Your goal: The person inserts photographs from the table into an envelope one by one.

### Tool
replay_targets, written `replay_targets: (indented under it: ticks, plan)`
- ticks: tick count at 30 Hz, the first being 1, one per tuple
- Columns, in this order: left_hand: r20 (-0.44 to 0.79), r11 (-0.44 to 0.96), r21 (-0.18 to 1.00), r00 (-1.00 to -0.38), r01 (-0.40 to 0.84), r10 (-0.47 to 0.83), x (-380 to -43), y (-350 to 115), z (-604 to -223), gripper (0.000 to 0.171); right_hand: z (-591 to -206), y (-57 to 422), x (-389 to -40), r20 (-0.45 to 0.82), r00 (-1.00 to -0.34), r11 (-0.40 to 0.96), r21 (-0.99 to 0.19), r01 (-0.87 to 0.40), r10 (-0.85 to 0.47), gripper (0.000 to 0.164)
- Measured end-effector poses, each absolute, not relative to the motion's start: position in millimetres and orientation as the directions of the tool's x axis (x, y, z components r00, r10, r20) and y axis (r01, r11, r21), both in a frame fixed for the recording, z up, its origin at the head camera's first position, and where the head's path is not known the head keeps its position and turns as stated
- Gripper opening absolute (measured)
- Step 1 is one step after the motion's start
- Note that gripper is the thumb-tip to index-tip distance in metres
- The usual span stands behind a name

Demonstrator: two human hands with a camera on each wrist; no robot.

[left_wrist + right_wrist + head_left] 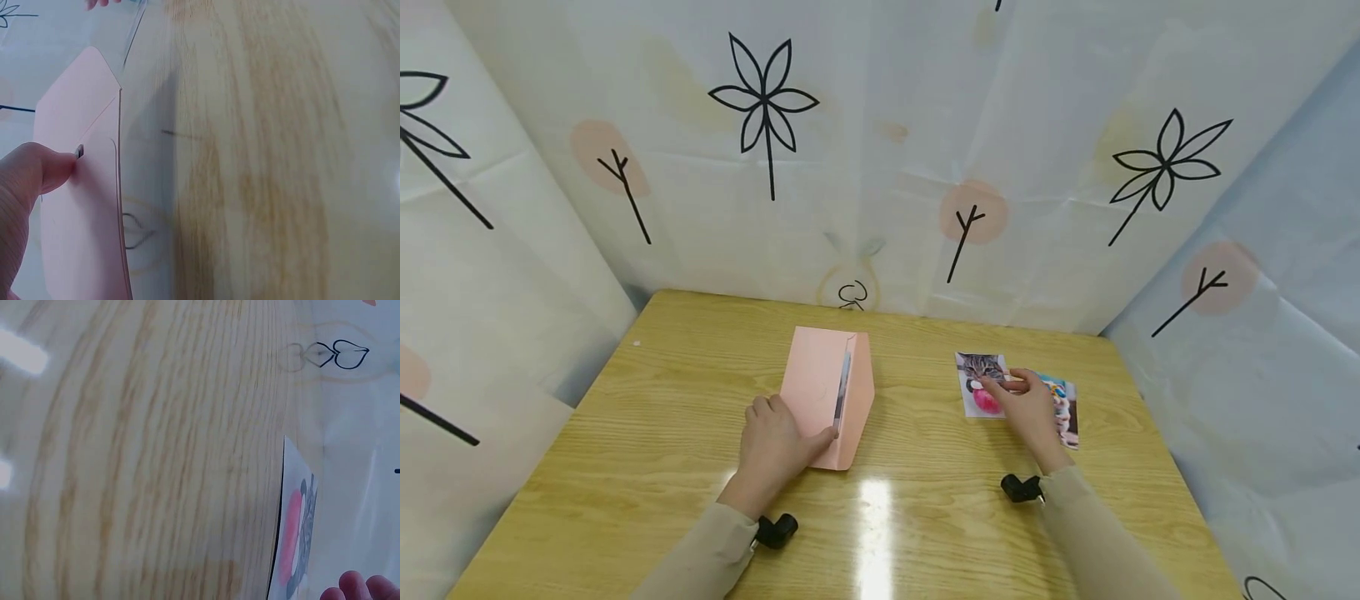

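Note:
My left hand (775, 446) grips a pink envelope (812, 358) by its lower left side. Its thumb (53, 165) lies across to the envelope's opening, where the edge of a dark-and-light insert (843, 387) shows. The pointed flap (861, 400) is folded out to the right. Over at the right, my right hand (1030, 408) reaches over a photo card of a cat (982, 367) with a pink round shape below. Thumb and fingers are spread, overlapping the card's right side. Partly behind that hand lies a second, colourful card (1063, 408).
Both cards lie on a wood-grain table (917, 500), right of the envelope. A pale curtain (880, 150) printed with flowers and twigs hangs along the back and both sides. Black wrist cameras (1021, 488) stick out from both sleeves.

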State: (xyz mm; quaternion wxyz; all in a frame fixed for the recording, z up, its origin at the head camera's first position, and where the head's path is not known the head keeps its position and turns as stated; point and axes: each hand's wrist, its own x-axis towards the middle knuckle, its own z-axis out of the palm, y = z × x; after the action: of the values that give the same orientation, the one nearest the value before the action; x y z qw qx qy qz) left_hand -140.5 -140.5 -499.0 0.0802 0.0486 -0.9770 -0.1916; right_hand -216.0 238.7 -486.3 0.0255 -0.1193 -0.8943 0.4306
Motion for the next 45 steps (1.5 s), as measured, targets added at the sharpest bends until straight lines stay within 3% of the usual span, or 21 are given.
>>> replay_targets:
  ticks: [5,11,21,27,34,45]
  plan:
    - [0.130,0.921,0.384,-0.984,-0.063,-0.122,-140,-140,-498,0.099,-487,250,-214,-0.090,-0.966,0.597,-0.771,0.222,0.244,0.100]
    - [0.130,0.924,0.376,-0.984,-0.061,-0.118,-141,-140,-498,0.099,-484,261,-212,-0.073,-0.964,0.585,-0.782,0.216,0.257,0.094]
    - [0.131,0.923,0.379,-0.985,-0.057,-0.114,-141,-139,-496,0.099,-489,277,-214,-0.102,-0.946,0.520,-0.814,0.257,0.309,0.097]
    - [0.128,0.922,0.384,-0.985,-0.058,-0.115,-141,-138,-495,0.099,-493,285,-218,-0.064,-0.926,0.572,-0.769,0.284,0.373,0.096]
    - [0.123,0.920,0.387,-0.986,-0.060,-0.116,-141,-138,-497,0.099,-495,292,-220,-0.011,-0.898,0.699,-0.623,0.351,0.440,0.096]
    - [0.132,0.921,0.386,-0.984,-0.059,-0.118,-141,-137,-498,0.099,-500,302,-221,-0.096,-0.868,0.709,-0.537,0.457,0.487,0.108]
